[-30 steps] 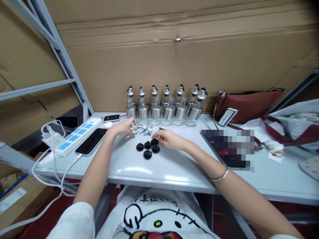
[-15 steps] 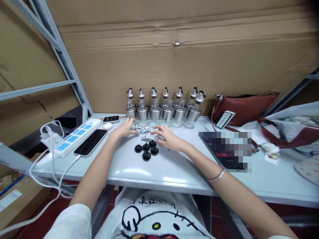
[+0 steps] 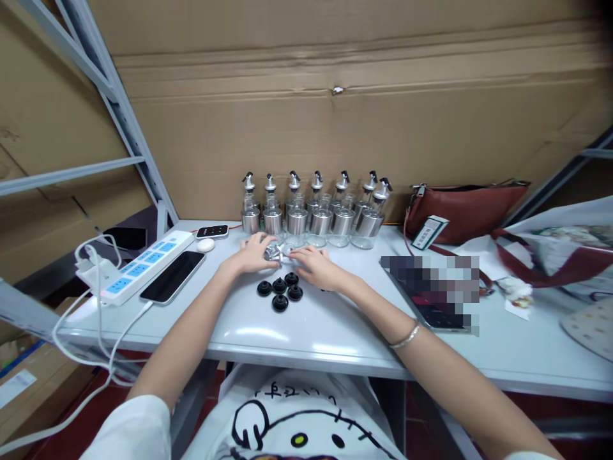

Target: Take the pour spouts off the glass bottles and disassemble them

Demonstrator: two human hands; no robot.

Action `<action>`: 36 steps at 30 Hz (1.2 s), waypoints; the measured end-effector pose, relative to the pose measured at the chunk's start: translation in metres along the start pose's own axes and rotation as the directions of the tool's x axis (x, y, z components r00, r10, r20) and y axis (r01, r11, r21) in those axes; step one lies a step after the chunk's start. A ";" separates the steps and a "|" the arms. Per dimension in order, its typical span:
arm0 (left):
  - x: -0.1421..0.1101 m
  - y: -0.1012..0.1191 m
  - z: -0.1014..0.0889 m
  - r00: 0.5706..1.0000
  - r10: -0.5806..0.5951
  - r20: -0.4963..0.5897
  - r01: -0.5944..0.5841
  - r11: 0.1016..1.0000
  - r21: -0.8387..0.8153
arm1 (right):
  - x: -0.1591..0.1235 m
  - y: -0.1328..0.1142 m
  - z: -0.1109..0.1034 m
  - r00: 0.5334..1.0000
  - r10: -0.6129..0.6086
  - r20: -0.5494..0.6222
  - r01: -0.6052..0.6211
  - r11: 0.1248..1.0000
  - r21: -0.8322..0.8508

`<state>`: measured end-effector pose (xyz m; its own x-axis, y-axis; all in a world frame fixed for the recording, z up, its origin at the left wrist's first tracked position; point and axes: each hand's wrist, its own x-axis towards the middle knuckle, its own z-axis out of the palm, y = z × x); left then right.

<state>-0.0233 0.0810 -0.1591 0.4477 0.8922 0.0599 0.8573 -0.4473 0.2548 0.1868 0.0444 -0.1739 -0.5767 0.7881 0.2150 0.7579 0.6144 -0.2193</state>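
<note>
Encloses silver pourer spouts (image 3: 279,253) between half-curled left hand (image 3: 253,253) and right hand (image 3: 317,266); cannot tell whether pinched. Shows black stoppers (image 3: 280,285) just nearside of grip; farther right, hang tag (image 3: 430,232) with illegible print.

Glossy tabletop (image 3: 297,331), glass bottles (image 3: 320,221), shiny pieces (image 3: 274,253), perhaps metal

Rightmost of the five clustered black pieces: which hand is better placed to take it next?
Probably the right hand: it is nearer that black piece; the left hand is farther, across the silver parts.
</note>
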 end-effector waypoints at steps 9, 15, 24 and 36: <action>0.003 0.001 -0.007 0.961 0.057 -0.270 -0.080 0.994 -0.075 | -0.009 0.057 -0.038 0.563 0.352 -0.747 -0.335 0.924 0.183; 0.003 0.003 -0.015 0.727 -0.017 -0.686 -0.109 0.984 -0.140 | -0.020 0.118 -0.051 0.345 0.574 -0.742 -0.346 0.813 0.468; -0.008 0.009 -0.020 0.628 0.011 -0.778 -0.215 0.963 -0.160 | -0.021 0.108 -0.047 0.330 0.665 -0.670 -0.529 0.718 0.452; -0.006 0.015 -0.018 0.629 0.057 -0.775 -0.223 0.969 -0.110 | -0.018 0.100 -0.053 0.369 0.567 -0.736 -0.361 0.817 0.449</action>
<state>-0.0180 0.0706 -0.1380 0.1334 0.5843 0.8005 0.7029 -0.6252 0.3392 0.2894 0.0894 -0.1492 0.4417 0.6126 0.6554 0.6908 0.2338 -0.6842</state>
